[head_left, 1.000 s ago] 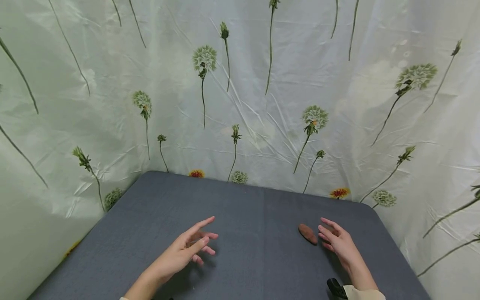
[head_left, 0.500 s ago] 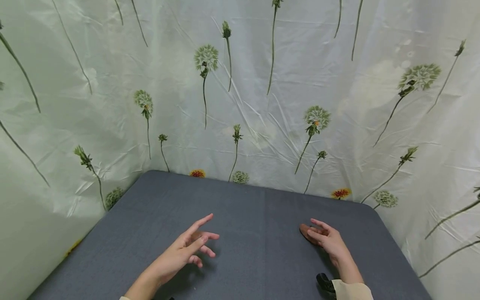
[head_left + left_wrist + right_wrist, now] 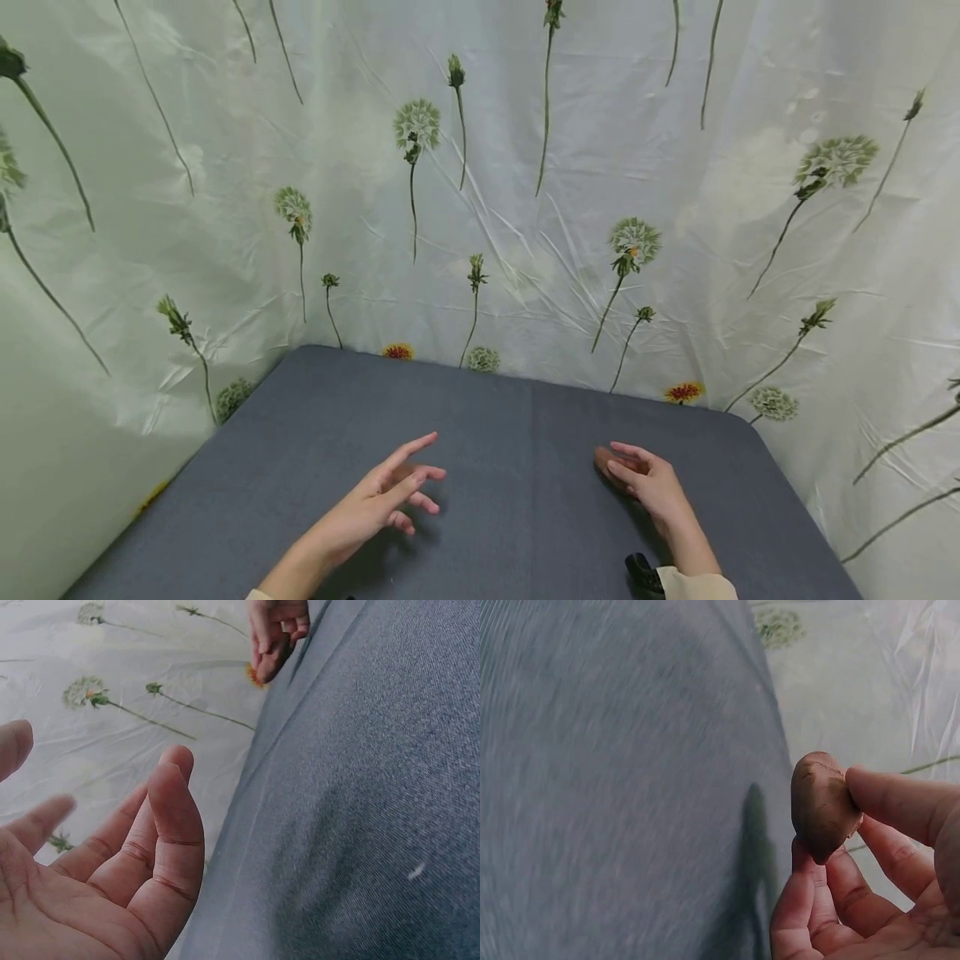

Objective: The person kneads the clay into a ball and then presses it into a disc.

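A small reddish-brown sweet potato (image 3: 602, 461), tapered at one end, is pinched between the thumb and fingers of my right hand (image 3: 660, 496) at the right of the head view. Close up in the right wrist view, the thumb presses one side of the sweet potato (image 3: 821, 802), with the fingers below and behind it. My left hand (image 3: 367, 504) hovers over the left half of the table, fingers loosely spread and nothing in its grasp. The left wrist view shows its palm side, and the distant right hand (image 3: 277, 622) with the sweet potato at the top.
A table (image 3: 487, 500) covered in dark grey-blue cloth fills the lower scene. Behind and along the sides hangs a pale curtain (image 3: 525, 217) printed with dandelions. A black strap (image 3: 643, 575) sits at the right wrist, beside a cream sleeve (image 3: 697, 583).
My right hand has moved left onto the sweet potato, which lay on the table, and now pinches it. The left hand has barely moved.
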The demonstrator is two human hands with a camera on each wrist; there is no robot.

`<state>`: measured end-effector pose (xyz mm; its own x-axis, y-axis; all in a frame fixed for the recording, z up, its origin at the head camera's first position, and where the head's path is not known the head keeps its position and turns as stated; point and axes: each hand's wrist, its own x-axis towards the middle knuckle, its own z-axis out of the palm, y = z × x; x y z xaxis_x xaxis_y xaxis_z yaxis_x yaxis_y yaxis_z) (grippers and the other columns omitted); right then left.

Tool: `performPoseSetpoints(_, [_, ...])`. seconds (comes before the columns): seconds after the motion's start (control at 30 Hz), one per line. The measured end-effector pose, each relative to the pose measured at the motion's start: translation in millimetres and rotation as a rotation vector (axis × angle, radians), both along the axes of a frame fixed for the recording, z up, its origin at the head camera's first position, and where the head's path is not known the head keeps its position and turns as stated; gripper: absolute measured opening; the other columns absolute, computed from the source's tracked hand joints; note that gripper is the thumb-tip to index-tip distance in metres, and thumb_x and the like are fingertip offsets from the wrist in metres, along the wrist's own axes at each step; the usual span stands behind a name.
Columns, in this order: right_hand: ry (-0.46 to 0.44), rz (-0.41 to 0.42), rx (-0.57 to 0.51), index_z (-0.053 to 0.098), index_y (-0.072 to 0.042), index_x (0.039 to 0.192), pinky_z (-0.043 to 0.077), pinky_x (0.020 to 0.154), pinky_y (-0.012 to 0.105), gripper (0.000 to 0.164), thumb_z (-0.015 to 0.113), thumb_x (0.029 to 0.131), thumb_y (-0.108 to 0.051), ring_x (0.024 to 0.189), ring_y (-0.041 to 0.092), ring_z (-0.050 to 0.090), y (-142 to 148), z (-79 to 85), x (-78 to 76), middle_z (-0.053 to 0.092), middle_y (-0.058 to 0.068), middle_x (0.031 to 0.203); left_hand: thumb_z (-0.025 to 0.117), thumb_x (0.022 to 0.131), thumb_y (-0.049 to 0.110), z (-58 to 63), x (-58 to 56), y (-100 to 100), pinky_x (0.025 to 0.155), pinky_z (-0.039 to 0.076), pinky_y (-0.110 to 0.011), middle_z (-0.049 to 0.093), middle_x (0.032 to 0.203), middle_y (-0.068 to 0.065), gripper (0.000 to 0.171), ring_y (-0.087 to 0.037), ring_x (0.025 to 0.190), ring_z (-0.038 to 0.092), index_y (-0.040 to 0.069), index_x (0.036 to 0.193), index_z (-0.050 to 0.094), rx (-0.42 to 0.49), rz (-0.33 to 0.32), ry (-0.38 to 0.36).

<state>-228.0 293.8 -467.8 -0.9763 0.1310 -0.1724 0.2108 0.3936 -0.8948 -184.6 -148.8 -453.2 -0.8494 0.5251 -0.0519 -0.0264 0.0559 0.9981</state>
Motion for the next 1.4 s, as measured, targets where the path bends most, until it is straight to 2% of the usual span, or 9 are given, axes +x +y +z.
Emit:
performPoseSetpoints(0.33, [0.065,0.016,-0.042,0.061,-0.002,0.15,0.054,0.078,0.032,0.049,0.071,0.107,-0.022,0.096,0.011,0.063,-27.5,15.3,6.9,0.069,0.017,0.138,0.053,0.115,0.038,7.1,-13.1,26.4,0.08,0.062,-0.037,0.052,0.159,-0.023,0.057,-0.027,0.118,0.071,0.035,0.169,0.033,-0.014,-0.024,0.045])
performPoseSetpoints(0.47, [0.086,0.024,-0.079,0.062,-0.003,0.15,0.053,0.079,0.032,0.048,0.071,0.107,-0.022,0.099,0.012,0.062,-42.7,21.0,8.9,0.069,0.015,0.14,0.053,0.115,0.039,10.8,-22.0,46.6,0.089,0.061,-0.04,0.05,0.163,-0.017,0.055,-0.031,0.131,0.064,0.033,0.167,0.037,0.0,-0.026,0.07])
performPoseSetpoints(0.6, [0.121,0.043,-0.119,0.064,-0.005,0.149,0.055,0.083,0.032,0.044,0.069,0.108,-0.02,0.105,0.012,0.064,-62.1,25.0,11.0,0.069,0.014,0.141,0.053,0.115,0.042,12.5,-33.4,69.7,0.103,0.057,-0.047,0.044,0.169,-0.009,0.053,-0.036,0.149,0.051,0.032,0.166,0.041,0.01,0.0,0.092])
performPoseSetpoints(0.77, [0.17,0.069,-0.189,0.066,-0.004,0.146,0.059,0.089,0.033,0.04,0.066,0.109,-0.018,0.113,0.017,0.068,-91.5,25.2,11.6,0.069,0.015,0.139,0.043,0.118,0.043,9.6,-45.7,101.0,0.124,0.04,-0.059,0.025,0.179,-0.006,0.058,-0.035,0.166,0.025,0.026,0.171,0.03,0.004,-0.016,0.139])
performPoseSetpoints(0.93, [0.209,0.073,-0.264,0.065,-0.002,0.147,0.059,0.093,0.031,0.04,0.064,0.11,-0.019,0.113,0.016,0.068,-112.1,19.1,10.2,0.07,0.016,0.138,0.033,0.12,0.037,0.5,-50.5,124.0,0.133,0.021,-0.059,0.009,0.182,-0.001,0.059,-0.028,0.169,0.008,0.015,0.173,0.017,-0.011,-0.076,0.204])
performPoseSetpoints(1.07, [0.247,0.024,-0.301,0.064,0.001,0.146,0.057,0.09,0.029,0.042,0.063,0.111,-0.022,0.106,0.011,0.065,-121.7,13.4,9.7,0.069,0.019,0.138,0.034,0.12,0.036,-6.4,-47.8,132.8,0.134,0.014,-0.059,0.008,0.181,0.0,0.059,-0.027,0.169,0.005,0.012,0.172,0.019,-0.04,-0.074,0.236])
performPoseSetpoints(1.2, [0.279,0.0,-0.309,0.064,0.002,0.146,0.056,0.09,0.021,0.042,0.064,0.11,-0.022,0.111,0.011,0.067,-126.5,11.2,11.1,0.068,0.02,0.141,0.036,0.12,0.037,-9.7,-47.5,135.9,0.134,0.013,-0.06,0.01,0.181,-0.002,0.061,-0.028,0.169,0.006,0.01,0.172,0.019,-0.051,-0.044,0.249])
performPoseSetpoints(1.4, [0.313,0.089,-0.282,0.068,0.002,0.142,0.056,0.091,0.015,0.039,0.067,0.108,-0.018,0.115,0.014,0.072,-130.3,13.8,12.5,0.071,0.021,0.139,0.035,0.119,0.044,-8.1,-52.8,133.2,0.133,0.011,-0.064,0.01,0.182,-0.003,0.065,-0.031,0.169,0.006,0.013,0.173,0.015,-0.051,0.018,0.231])
